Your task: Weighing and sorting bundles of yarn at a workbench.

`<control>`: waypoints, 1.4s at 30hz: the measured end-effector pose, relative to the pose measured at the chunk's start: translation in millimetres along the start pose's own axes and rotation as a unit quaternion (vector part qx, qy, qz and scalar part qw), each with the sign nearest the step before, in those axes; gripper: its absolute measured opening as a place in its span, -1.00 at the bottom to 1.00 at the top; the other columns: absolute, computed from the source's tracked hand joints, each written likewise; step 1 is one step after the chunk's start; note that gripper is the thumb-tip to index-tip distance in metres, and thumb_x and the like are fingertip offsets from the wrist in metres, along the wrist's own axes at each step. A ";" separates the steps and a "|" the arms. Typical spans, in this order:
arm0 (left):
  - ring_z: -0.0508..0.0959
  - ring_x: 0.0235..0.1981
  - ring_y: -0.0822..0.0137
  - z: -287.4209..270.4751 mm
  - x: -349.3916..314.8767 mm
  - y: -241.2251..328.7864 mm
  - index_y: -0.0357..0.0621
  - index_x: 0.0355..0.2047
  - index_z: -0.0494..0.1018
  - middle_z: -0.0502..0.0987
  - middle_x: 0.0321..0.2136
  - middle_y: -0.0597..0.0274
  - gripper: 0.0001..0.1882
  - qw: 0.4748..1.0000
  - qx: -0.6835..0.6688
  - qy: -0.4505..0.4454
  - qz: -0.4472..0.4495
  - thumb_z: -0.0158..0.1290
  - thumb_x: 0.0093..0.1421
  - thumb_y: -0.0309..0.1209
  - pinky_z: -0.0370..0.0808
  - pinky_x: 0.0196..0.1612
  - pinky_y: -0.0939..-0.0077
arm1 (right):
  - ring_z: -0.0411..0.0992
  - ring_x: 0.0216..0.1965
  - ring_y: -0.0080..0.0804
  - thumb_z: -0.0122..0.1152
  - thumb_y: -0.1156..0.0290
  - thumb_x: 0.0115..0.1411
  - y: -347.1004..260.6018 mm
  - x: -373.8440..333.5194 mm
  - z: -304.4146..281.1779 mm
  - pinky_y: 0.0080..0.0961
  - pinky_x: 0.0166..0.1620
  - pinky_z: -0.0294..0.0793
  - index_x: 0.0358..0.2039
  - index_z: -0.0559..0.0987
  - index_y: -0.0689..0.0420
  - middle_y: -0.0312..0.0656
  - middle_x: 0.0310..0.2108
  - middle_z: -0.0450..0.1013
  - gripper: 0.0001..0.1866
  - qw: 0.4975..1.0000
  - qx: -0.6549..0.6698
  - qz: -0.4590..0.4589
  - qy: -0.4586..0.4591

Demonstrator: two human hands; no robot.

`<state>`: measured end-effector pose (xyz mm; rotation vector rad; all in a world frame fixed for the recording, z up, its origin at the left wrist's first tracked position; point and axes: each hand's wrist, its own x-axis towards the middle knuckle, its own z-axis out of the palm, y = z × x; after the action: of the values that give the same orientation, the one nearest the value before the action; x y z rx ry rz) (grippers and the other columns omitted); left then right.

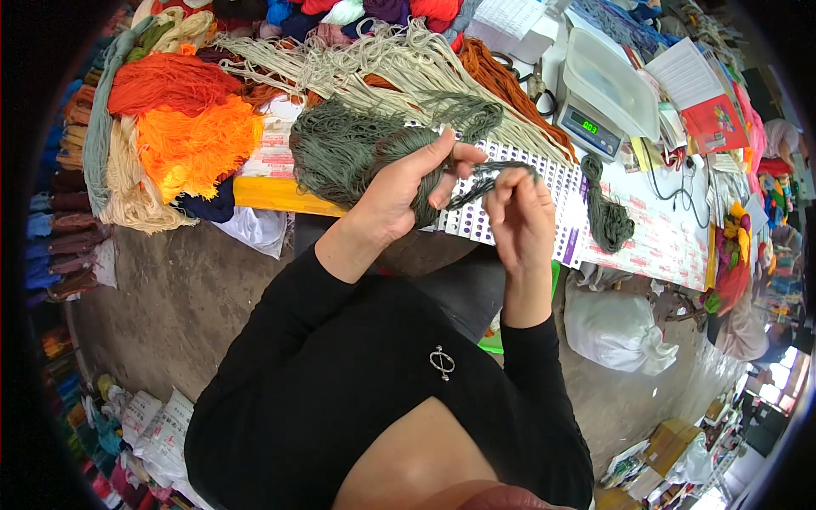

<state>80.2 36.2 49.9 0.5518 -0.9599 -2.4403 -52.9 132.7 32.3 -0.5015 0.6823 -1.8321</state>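
Observation:
A thick bundle of dark grey-green yarn [336, 149] lies at the table's near edge. Round its right end my left hand [406, 183] is closed, thumb on top and fingers curled over the strands. A thin twisted length of the same yarn [484, 183] runs from there to my right hand [520, 217], whose fingers are pinched on it. Under both hands is a white card with rows of dark holes [552, 191] and a purple edge. To the right of the card lies a separate small hank of grey-green yarn [608, 217].
Cream yarn [408, 68] and rust yarn [501, 85] stretch across the table behind my hands. Orange yarn [200, 144] is heaped at left. A digital scale [591, 134] carries a clear plastic tray [608, 81]. White bags [616, 327] stand on the floor at right.

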 end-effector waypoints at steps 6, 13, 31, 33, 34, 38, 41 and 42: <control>0.21 -0.71 0.66 3.0 -0.4 -3.1 -0.30 -0.08 0.36 0.47 -0.27 0.28 -0.56 1.000 0.006 -0.011 -0.008 -0.29 0.30 -0.18 0.20 -0.60 0.80 | 0.33 -0.57 -0.61 0.07 0.53 0.14 10.4 1.9 9.0 -0.74 -0.51 0.30 -0.34 0.50 0.32 -0.28 -0.45 0.36 -0.88 0.937 -0.334 -0.086 0.050; 0.20 -0.66 0.65 6.5 -3.5 -5.4 -0.23 -0.07 0.38 0.33 -0.20 0.33 -0.60 0.999 0.048 -0.022 -0.015 -0.23 0.27 -0.20 0.22 -0.52 0.78 | 0.28 -0.64 -0.66 0.16 0.50 0.09 23.9 5.2 3.5 -0.71 -0.62 0.21 -0.49 0.44 0.29 -0.33 -0.55 0.26 -0.86 0.913 -0.392 -0.105 0.034; 0.16 -0.74 0.65 7.4 0.0 3.6 -0.24 -0.20 0.40 0.17 -0.80 0.44 -0.67 0.998 -0.042 0.044 -0.020 -0.21 0.27 -0.23 0.15 -0.61 0.77 | 0.31 -0.69 -0.43 -0.12 0.34 0.26 4.7 -4.3 8.2 -0.60 -0.59 0.34 -0.35 0.29 0.23 -0.17 -0.66 0.32 -0.80 0.992 -0.122 0.031 0.007; 0.16 -0.74 0.65 3.5 1.9 1.8 -0.24 -0.19 0.39 0.17 -0.80 0.44 -0.68 0.999 -0.010 0.051 -0.009 -0.21 0.26 -0.25 0.16 -0.61 0.77 | 0.31 -0.70 -0.41 -0.12 0.34 0.26 4.8 -4.0 6.3 -0.59 -0.61 0.33 -0.36 0.29 0.22 -0.18 -0.69 0.30 -0.81 0.994 -0.101 0.030 -0.001; 0.16 -0.74 0.65 4.6 1.1 2.2 -0.24 -0.19 0.39 0.17 -0.80 0.44 -0.68 0.999 -0.010 0.051 -0.009 -0.21 0.26 -0.25 0.16 -0.61 0.77 | 0.31 -0.70 -0.41 -0.12 0.34 0.26 4.7 -4.2 6.3 -0.59 -0.61 0.33 -0.36 0.29 0.22 -0.18 -0.69 0.30 -0.81 0.994 -0.101 0.030 -0.001; 0.18 -0.72 0.66 7.7 0.2 2.2 -0.25 -0.18 0.38 0.33 -0.64 0.36 -0.69 0.998 -0.043 0.048 -0.012 -0.20 0.26 -0.27 0.18 -0.60 0.79 | 0.27 -0.73 -0.42 -0.13 0.32 0.26 5.0 -4.8 4.4 -0.58 -0.64 0.31 -0.38 0.29 0.21 -0.19 -0.72 0.27 -0.79 0.994 -0.103 0.028 0.003; 0.19 -0.70 0.66 8.8 0.8 2.2 -0.26 -0.18 0.38 0.40 -0.50 0.29 -0.68 0.998 -0.040 0.051 -0.005 -0.21 0.26 -0.27 0.20 -0.59 0.80 | 0.25 -0.74 -0.43 -0.13 0.29 0.27 4.7 -5.0 2.5 -0.58 -0.65 0.28 -0.38 0.30 0.20 -0.19 -0.73 0.25 -0.78 0.994 -0.107 0.028 0.005; 0.19 -0.70 0.67 9.1 1.0 2.5 -0.27 -0.17 0.38 0.42 -0.44 0.26 -0.68 0.998 -0.039 0.053 -0.004 -0.21 0.26 -0.27 0.20 -0.58 0.80 | 0.24 -0.74 -0.43 -0.13 0.28 0.27 4.6 -4.9 2.1 -0.59 -0.65 0.27 -0.39 0.30 0.20 -0.20 -0.73 0.25 -0.77 0.994 -0.107 0.032 0.007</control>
<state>75.4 38.8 57.6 0.6512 -0.8164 -2.4177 -46.7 135.6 30.7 -0.5995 0.9007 -1.7122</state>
